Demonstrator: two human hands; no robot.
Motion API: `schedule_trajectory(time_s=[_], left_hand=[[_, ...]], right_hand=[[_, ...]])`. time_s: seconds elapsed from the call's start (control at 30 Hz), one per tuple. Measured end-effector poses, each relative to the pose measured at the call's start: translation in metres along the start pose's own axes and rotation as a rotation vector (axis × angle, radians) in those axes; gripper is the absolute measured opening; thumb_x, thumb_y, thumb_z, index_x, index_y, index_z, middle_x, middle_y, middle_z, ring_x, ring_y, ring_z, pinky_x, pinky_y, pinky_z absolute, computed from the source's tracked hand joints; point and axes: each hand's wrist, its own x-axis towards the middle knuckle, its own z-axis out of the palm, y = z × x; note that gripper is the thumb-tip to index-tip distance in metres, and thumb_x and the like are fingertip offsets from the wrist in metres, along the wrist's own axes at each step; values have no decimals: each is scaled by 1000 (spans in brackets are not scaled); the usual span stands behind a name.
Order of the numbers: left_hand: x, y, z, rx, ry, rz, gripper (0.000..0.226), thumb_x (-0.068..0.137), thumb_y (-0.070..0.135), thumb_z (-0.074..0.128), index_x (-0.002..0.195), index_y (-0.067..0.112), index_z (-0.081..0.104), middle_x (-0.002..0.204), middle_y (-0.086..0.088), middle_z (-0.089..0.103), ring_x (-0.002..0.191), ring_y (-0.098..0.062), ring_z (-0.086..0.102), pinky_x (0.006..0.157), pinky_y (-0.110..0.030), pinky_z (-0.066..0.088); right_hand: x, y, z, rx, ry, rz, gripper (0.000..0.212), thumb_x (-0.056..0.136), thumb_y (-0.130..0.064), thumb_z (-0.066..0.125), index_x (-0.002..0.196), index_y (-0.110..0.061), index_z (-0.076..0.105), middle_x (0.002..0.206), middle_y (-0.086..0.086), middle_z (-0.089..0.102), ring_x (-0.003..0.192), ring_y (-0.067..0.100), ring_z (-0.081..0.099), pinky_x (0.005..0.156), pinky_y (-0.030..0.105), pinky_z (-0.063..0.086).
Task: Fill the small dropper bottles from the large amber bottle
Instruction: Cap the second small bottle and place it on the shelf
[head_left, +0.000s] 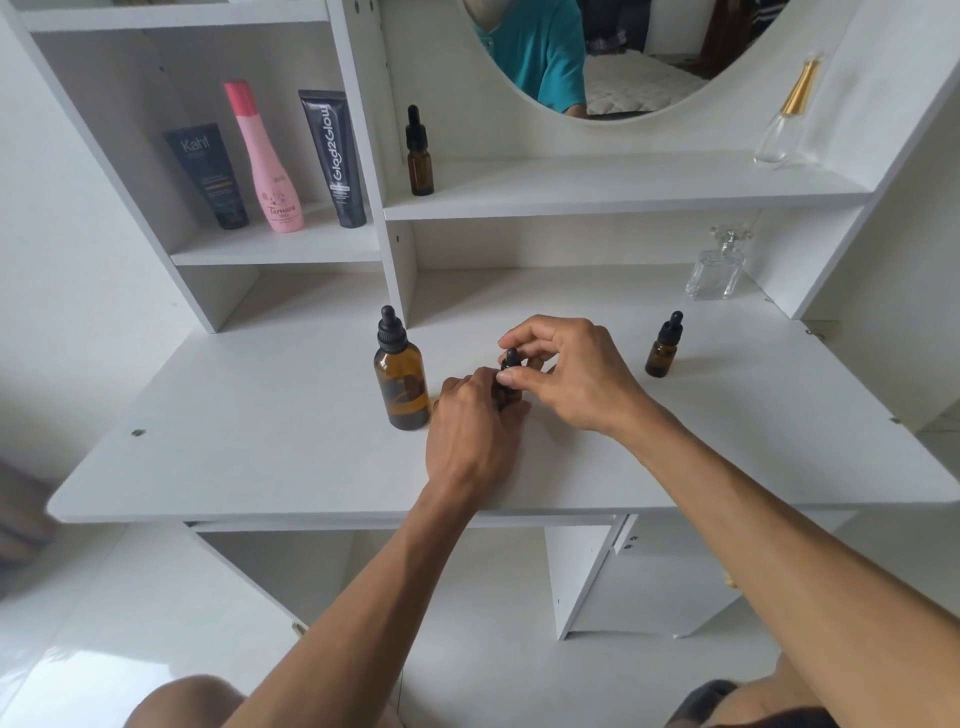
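Amber glass showed between your fingers: a small dropper bottle (506, 387) stood on the white counter (260, 441), mostly hidden by both hands. Your left hand (470, 415) was curled around its body from the near side, holding it in place. Your right hand (566, 371) came over from the right, thumb and fingers pinching the black dropper cap (510, 366) at the top. Whether the cap was tight or loose could not be told.

The large amber bottle (401, 384) stood upright just beside your left hand, to its left, with its dropper cap on. A second small dropper bottle (663, 348) stood capped on the counter, well apart to the right of your right hand. A third small bottle (420, 156) stood on the shelf (597, 192) under the mirror.
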Motion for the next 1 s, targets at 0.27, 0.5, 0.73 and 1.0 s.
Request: schedule_trajectory(time_s=[0.27, 0.5, 0.73, 1.0], left_hand=[[-2, 0, -2, 43, -26, 21, 22, 89, 30, 67, 100, 13, 61, 94, -5, 67, 95, -27, 53, 72, -34, 41], [-2, 0, -2, 116, -87, 11, 50, 92, 33, 63, 136, 12, 49, 130, -6, 60, 123, -25, 46, 97, -34, 41], [17, 10, 13, 274, -299, 62, 60, 103, 45, 29, 154, 13, 24, 162, -6, 22, 150, -22, 15, 122, -41, 12], [37, 11, 24, 435, -407, 90, 63, 104, 48, 15, 157, 15, 10, 166, 0, 5, 152, -18, -3, 122, -46, -1]], right_hand=[[-10, 6, 6, 43, 21, 34, 23, 80, -17, 82, 101, -16, 74, 90, -7, 75, 82, 3, 67, 73, 2, 43], [-10, 14, -14, 95, 202, 89, 21, 81, -17, 80, 100, -19, 72, 88, -7, 74, 84, 6, 70, 87, 29, 57], [13, 2, -38, 68, 280, 58, 21, 83, -18, 78, 103, -20, 72, 86, -7, 72, 82, 10, 70, 88, 34, 58], [82, -42, -55, 54, 432, -132, 22, 85, -19, 74, 106, -11, 70, 90, -7, 70, 81, 6, 68, 81, 25, 59]])
